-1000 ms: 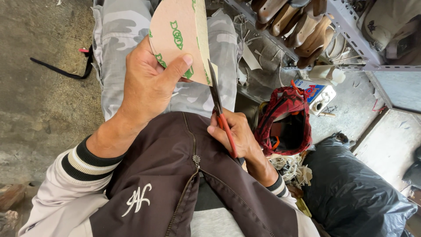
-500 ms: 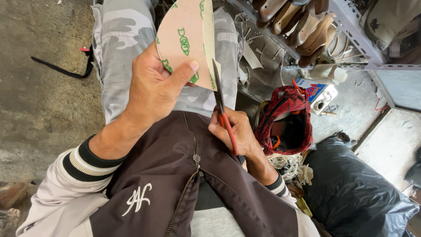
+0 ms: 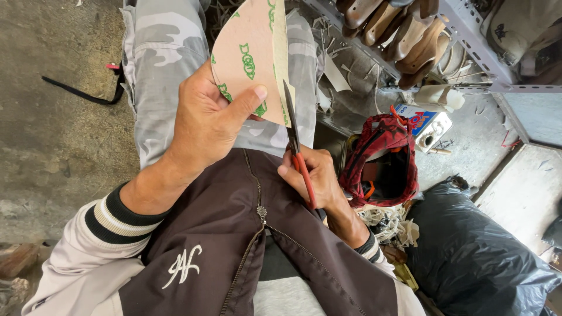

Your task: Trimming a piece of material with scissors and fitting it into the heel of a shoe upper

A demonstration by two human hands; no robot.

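Left hand pinches tan insole sheet over lap; top cut off by frame. Right hand clenched on red-handled scissors, blades at sheet's right edge; handle loops hidden in fist.

A tan insole board with green printed marks is held upright over the lap, curved edge leftward. Red-handled scissors point up, blades at its right edge.

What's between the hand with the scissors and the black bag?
In the head view, a red patterned bag sits between the right hand holding scissors and the black plastic bag.
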